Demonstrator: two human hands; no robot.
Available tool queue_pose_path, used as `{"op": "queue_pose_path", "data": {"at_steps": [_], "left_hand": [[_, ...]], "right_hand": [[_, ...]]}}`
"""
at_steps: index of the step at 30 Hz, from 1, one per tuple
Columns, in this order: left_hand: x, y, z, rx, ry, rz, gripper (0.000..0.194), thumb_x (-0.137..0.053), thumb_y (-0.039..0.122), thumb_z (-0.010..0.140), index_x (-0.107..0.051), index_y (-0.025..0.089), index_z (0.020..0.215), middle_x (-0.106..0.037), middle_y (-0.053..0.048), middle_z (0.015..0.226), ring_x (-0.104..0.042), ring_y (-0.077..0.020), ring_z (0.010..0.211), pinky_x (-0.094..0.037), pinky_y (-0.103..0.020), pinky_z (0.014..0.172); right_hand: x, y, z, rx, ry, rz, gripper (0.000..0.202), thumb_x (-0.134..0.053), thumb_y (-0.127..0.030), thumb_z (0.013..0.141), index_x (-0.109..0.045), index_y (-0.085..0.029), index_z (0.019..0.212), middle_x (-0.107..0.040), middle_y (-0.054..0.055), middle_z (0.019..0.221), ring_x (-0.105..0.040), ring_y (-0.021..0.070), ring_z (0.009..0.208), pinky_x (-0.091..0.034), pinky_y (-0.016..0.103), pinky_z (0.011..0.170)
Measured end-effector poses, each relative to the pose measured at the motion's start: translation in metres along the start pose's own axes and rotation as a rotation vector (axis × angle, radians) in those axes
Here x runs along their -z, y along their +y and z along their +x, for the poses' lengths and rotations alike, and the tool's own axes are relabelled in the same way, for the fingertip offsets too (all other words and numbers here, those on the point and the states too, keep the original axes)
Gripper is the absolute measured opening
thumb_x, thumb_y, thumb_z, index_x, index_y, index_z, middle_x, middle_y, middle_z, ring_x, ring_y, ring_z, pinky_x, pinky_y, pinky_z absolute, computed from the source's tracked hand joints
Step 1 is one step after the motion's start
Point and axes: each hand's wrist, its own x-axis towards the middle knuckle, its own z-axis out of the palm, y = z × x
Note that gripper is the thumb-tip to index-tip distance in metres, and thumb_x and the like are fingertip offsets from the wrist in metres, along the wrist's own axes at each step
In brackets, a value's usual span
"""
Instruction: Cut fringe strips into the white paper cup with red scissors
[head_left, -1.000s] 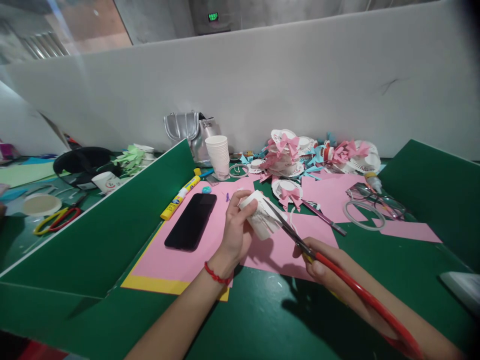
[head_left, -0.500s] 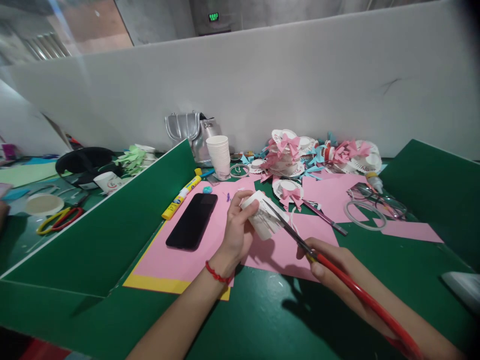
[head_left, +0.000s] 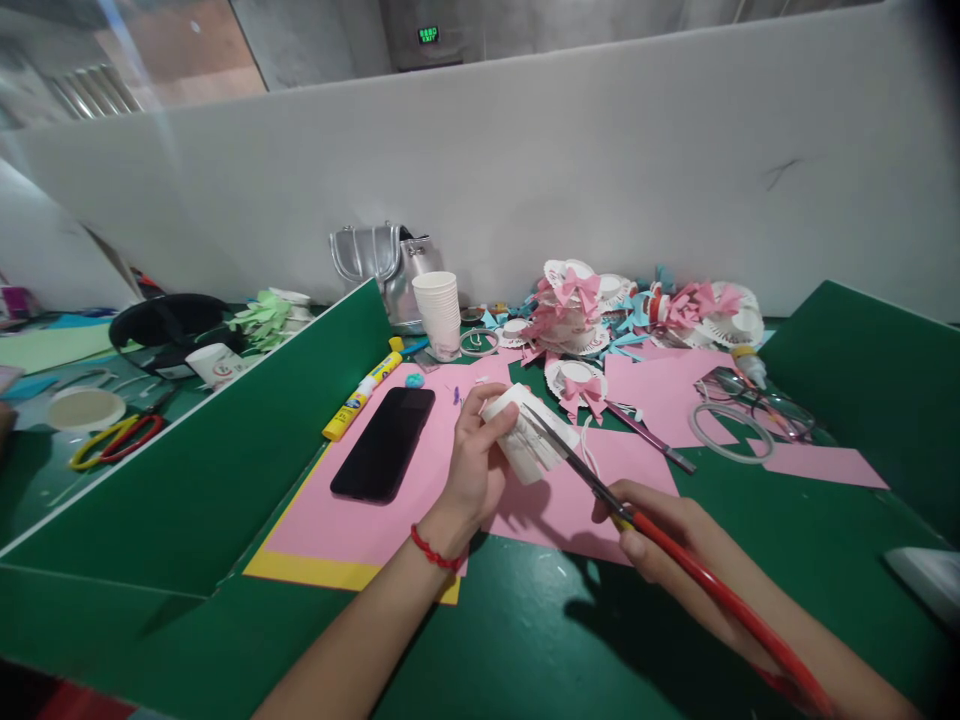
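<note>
Above the pink paper, my left hand (head_left: 480, 445) is closed around a white paper cup (head_left: 531, 450), tilted, with printed marks on its side. The thumb presses on the cup's near face. My right hand (head_left: 652, 520) grips a pair of scissors (head_left: 581, 465) with a red handle and a bit of yellow. Their dark blades reach up and left to the cup, with the tips over its side. I cannot tell how far the blades are parted. Under both hands lie sheets of pink paper (head_left: 397, 535) on the green table (head_left: 525, 640).
Left of my hands are a black phone (head_left: 384, 445) and a yellow glue stick (head_left: 349, 412). Stacked paper cups (head_left: 436, 312) and a silver bag (head_left: 382, 270) stand behind. Small paper hats with pink bows (head_left: 577, 300) are heaped at the back. Glasses (head_left: 780, 415) and a tape ring (head_left: 731, 432) lie right.
Almost nothing differs. The scissors and both hands keep nearly the same place on the cup, with only a very slight shift.
</note>
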Motion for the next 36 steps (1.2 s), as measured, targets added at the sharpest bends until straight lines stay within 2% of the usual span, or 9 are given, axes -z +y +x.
{"op": "queue_pose_path", "data": {"at_steps": [9, 17, 23, 36], "left_hand": [[-0.0027, 0.0005, -0.0005, 0.043, 0.014, -0.020, 0.036, -0.082, 0.025, 0.056, -0.058, 0.022, 0.084, -0.060, 0.004, 0.075, -0.055, -0.0107, 0.066, -0.042, -0.023, 0.062], [-0.0010, -0.0012, 0.0005, 0.030, 0.011, 0.002, 0.034, -0.081, 0.026, 0.058, -0.058, 0.022, 0.083, -0.060, 0.003, 0.076, -0.056, -0.0118, 0.067, -0.042, -0.024, 0.063], [-0.0016, -0.0005, 0.0015, 0.045, 0.009, -0.037, 0.035, -0.082, 0.023, 0.055, -0.060, 0.022, 0.082, -0.059, 0.003, 0.075, -0.055, -0.0113, 0.066, -0.042, -0.024, 0.062], [-0.0007, 0.0007, 0.0012, 0.037, -0.016, -0.027, 0.034, -0.081, 0.022, 0.056, -0.060, 0.022, 0.083, -0.059, 0.003, 0.075, -0.055, -0.0116, 0.067, -0.043, -0.024, 0.063]], "right_hand": [[-0.0014, 0.0001, 0.0021, -0.073, 0.005, 0.044, 0.061, -0.045, -0.078, 0.081, -0.056, -0.018, 0.076, -0.029, -0.008, 0.051, -0.027, 0.0114, 0.046, -0.019, 0.026, 0.047], [-0.0030, -0.0065, 0.0027, -0.088, 0.048, 0.010, 0.061, -0.044, -0.081, 0.078, -0.051, -0.021, 0.069, -0.030, -0.008, 0.049, -0.031, 0.0115, 0.043, -0.020, 0.027, 0.047], [-0.0038, -0.0062, 0.0024, -0.093, 0.060, 0.013, 0.050, -0.054, -0.068, 0.082, -0.047, -0.022, 0.064, -0.031, -0.008, 0.047, -0.030, 0.0110, 0.043, -0.018, 0.027, 0.046], [-0.0051, -0.0067, 0.0007, -0.091, 0.065, 0.031, 0.035, -0.056, -0.049, 0.086, -0.048, -0.022, 0.065, -0.029, -0.009, 0.049, -0.029, 0.0109, 0.044, -0.019, 0.028, 0.046]]}}
